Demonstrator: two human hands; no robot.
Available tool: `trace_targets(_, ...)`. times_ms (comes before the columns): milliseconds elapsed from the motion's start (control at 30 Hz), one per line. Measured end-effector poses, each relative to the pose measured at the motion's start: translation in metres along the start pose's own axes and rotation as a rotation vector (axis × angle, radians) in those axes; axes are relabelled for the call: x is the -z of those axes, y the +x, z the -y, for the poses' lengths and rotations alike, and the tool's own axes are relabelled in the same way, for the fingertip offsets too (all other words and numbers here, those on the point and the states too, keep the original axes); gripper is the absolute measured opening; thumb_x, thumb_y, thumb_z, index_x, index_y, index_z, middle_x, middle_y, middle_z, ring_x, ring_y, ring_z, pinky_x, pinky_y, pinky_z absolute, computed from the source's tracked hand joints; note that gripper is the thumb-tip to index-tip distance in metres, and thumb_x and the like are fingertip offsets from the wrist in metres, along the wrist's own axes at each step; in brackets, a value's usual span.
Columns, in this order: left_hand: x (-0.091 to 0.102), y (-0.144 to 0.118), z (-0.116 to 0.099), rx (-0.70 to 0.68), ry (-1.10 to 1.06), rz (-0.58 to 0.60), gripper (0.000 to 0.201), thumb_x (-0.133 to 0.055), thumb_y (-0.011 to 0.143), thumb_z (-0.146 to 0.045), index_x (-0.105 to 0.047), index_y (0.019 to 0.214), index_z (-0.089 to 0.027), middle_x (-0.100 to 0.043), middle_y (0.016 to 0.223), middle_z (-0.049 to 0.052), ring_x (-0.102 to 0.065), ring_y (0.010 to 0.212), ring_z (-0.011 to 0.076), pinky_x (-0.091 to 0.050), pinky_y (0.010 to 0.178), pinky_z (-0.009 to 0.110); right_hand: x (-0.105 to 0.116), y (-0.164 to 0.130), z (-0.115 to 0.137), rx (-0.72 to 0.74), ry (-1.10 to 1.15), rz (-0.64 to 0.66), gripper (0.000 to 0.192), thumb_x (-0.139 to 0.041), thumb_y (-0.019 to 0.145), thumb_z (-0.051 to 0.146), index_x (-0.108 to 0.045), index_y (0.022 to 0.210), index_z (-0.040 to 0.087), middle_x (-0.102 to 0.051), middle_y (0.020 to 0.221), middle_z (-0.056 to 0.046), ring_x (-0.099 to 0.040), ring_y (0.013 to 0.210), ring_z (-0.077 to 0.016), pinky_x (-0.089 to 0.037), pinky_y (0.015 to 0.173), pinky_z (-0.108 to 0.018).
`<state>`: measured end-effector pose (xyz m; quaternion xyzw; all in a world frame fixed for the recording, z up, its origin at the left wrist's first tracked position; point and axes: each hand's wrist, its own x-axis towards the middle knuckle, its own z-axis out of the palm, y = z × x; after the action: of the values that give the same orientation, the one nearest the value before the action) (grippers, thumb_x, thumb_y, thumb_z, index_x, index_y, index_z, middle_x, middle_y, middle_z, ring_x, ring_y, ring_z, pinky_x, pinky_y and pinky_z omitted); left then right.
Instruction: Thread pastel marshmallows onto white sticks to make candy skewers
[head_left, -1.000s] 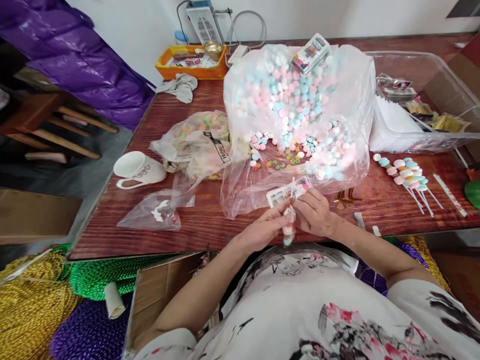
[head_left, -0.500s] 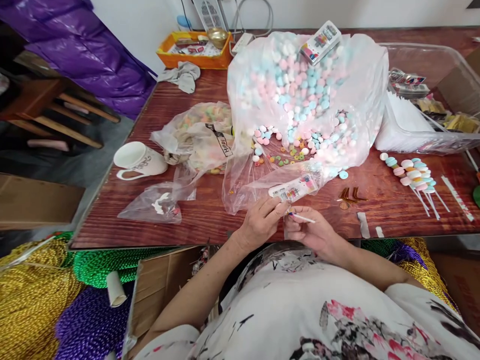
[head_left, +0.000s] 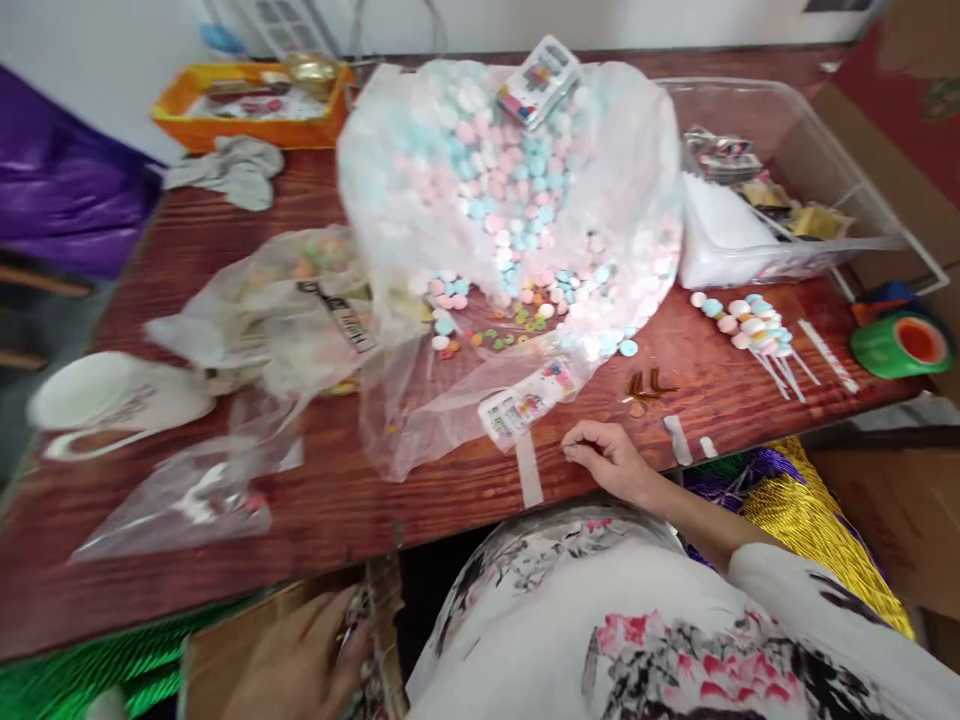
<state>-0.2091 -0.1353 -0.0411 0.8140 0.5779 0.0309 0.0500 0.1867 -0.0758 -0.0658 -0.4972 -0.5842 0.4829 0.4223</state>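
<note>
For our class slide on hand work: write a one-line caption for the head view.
Right hand rests at the table edge beside a candy bag; left hand reaches into a box below.

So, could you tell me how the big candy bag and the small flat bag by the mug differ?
The big bag bulges with pink, blue and white candies, its mouth spilling some out; the small bag lies flat and looks nearly empty. The big bag sits mid-table; the small bag lies near the front edge. Both are clear plastic.
</note>
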Motion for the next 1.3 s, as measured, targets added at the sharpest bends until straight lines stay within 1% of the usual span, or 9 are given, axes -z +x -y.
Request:
trace_targets(67, -0.009, 0.060, -0.049, -0.248, -0.117, -0.179, 0.027, -0.053, 0.083, -0.028, -0.065, 0.107, -0.031, -0.072, 0.103, 0.004, -0.068, 0.091, 0.0274, -0.058, 0.082, 0.043, 0.013, 0.000, 0.001, 0.137, -0.210, -0.093, 0.015, -0.050, 0.090, 0.020, -0.063, 0.082, 0.018, -0.062, 0.077, -0.001, -0.055, 0.074, -0.0129, -0.043, 0.073, -0.026)
trace_targets(167, -0.017, 0.151, -0.136, -0.527, -0.046, -0.148, 0.020, -0.051, 0.087, -0.020, -0.065, 0.101, -0.017, -0.069, 0.102, 0.013, -0.064, 0.093, 0.0265, -0.054, 0.086, 0.041, 0.054, -0.008, 0.000, 0.221, -0.582, -0.308, 0.017, -0.048, 0.090, 0.017, -0.066, 0.090, 0.019, -0.067, 0.086, -0.005, -0.058, 0.084, -0.0170, -0.044, 0.081, -0.030)
trace_targets(300, -0.020, 0.216, -0.195, -0.490, 0.183, -0.005, 0.024, -0.044, 0.085, -0.010, -0.065, 0.094, -0.007, -0.065, 0.094, 0.019, -0.060, 0.087, 0.0294, -0.050, 0.070, 0.039, 0.147, -0.038, -0.001, -0.075, -1.123, -0.730, 0.025, -0.046, 0.092, 0.026, -0.069, 0.091, 0.017, -0.069, 0.095, -0.013, -0.057, 0.093, -0.0242, -0.042, 0.085, -0.036)
trace_targets(467, -0.032, 0.224, -0.190, -0.478, 0.179, -0.039, 0.031, -0.037, 0.085, -0.003, -0.067, 0.089, -0.007, -0.063, 0.087, 0.019, -0.058, 0.081, 0.0282, -0.044, 0.064, 0.038, 0.224, -0.058, -0.005, -0.531, -1.496, -0.751, 0.035, -0.044, 0.093, 0.034, -0.069, 0.105, 0.012, -0.067, 0.102, -0.020, -0.056, 0.096, -0.0308, -0.037, 0.078, -0.038)
trace_targets(600, -0.035, 0.223, -0.180, -0.513, 0.165, -0.026, 0.026, -0.041, 0.086, -0.006, -0.067, 0.086, -0.010, -0.062, 0.086, 0.016, -0.057, 0.082, 0.0277, -0.045, 0.067, 0.038, 0.228, -0.044, -0.016, -0.658, -1.484, -0.613, 0.039, -0.041, 0.094, 0.034, -0.072, 0.095, 0.010, -0.069, 0.089, -0.019, -0.060, 0.083, -0.0278, -0.034, 0.070, -0.036)
trace_targets(933, -0.028, 0.224, -0.196, -0.454, 0.236, 0.059, 0.028, -0.043, 0.084, -0.005, -0.063, 0.104, -0.007, -0.061, 0.100, 0.017, -0.056, 0.091, 0.0286, -0.042, 0.067, 0.036, 0.231, -0.044, -0.022, -0.709, -1.510, -0.651, 0.037, -0.041, 0.093, 0.027, -0.073, 0.093, 0.008, -0.069, 0.085, -0.021, -0.059, 0.072, -0.0249, -0.031, 0.062, -0.033)
trace_targets(1100, -0.033, 0.232, -0.188, -0.471, 0.197, 0.006, 0.028, -0.038, 0.090, -0.007, -0.066, 0.092, -0.009, -0.063, 0.090, 0.016, -0.058, 0.086, 0.0283, -0.041, 0.067, 0.037, 0.233, -0.062, 0.028, -0.520, -1.607, -0.715, 0.037, -0.041, 0.097, 0.034, -0.073, 0.100, 0.015, -0.070, 0.083, -0.016, -0.059, 0.074, -0.0249, -0.025, 0.060, -0.034)
trace_targets(1200, -0.034, 0.230, -0.170, -0.555, 0.140, -0.065, 0.025, -0.041, 0.089, -0.008, -0.065, 0.082, -0.014, -0.063, 0.082, 0.012, -0.058, 0.080, 0.0252, -0.040, 0.068, 0.037, 0.226, -0.072, 0.076, -0.313, -1.790, -0.508, 0.038, -0.033, 0.100, 0.028, -0.070, 0.108, 0.023, -0.069, 0.082, -0.012, -0.057, 0.080, -0.0254, -0.023, 0.065, -0.035)
trace_targets(1300, -0.038, 0.224, -0.158, -0.622, 0.087, -0.120, 0.026, -0.043, 0.091, -0.011, -0.064, 0.077, -0.016, -0.063, 0.079, 0.010, -0.057, 0.079, 0.0237, -0.041, 0.068, 0.036, 0.214, -0.061, 0.103, -0.364, -1.869, -0.249, 0.033, -0.039, 0.098, 0.026, -0.071, 0.088, 0.019, -0.065, 0.076, -0.011, -0.055, 0.077, -0.0228, -0.023, 0.065, -0.034)
